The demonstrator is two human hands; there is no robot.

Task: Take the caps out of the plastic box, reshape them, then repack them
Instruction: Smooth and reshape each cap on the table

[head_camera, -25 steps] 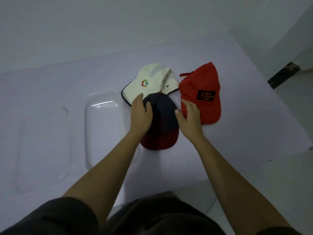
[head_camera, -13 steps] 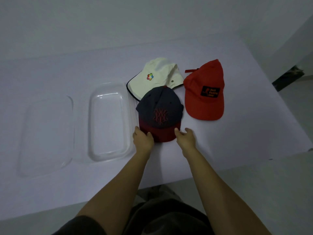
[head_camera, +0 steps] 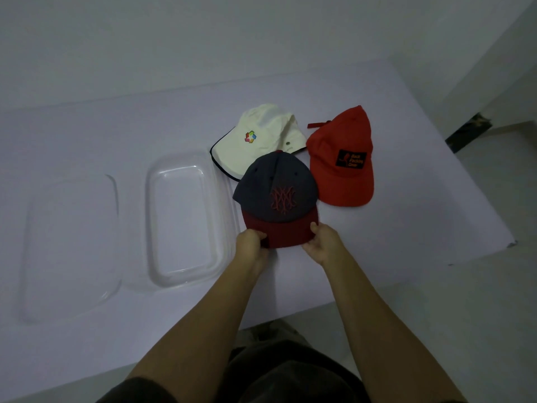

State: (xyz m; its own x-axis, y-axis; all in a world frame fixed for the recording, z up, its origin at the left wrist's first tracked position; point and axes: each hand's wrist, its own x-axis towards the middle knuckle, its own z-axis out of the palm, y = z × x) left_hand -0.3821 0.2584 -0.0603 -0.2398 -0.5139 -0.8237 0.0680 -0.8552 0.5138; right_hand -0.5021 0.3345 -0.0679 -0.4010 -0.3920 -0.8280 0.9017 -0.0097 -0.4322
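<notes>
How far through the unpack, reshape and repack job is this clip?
Unpacking looks done: the plastic box is empty and three caps lie on the table. In hand: left hand and right hand grip the navy cap by its brim. Repacking has not started.

Three caps; one clear box; one lid.

- Scene dim overall, with a cool bluish-grey cast on the counter.
- Soft shadow under the forearms, near the counter's front edge.
- Faint highlights along the rim of the clear plastic box.
- Wide-angle bending at the frame edges.
- Focus acceptable; cap logos legible.
</notes>
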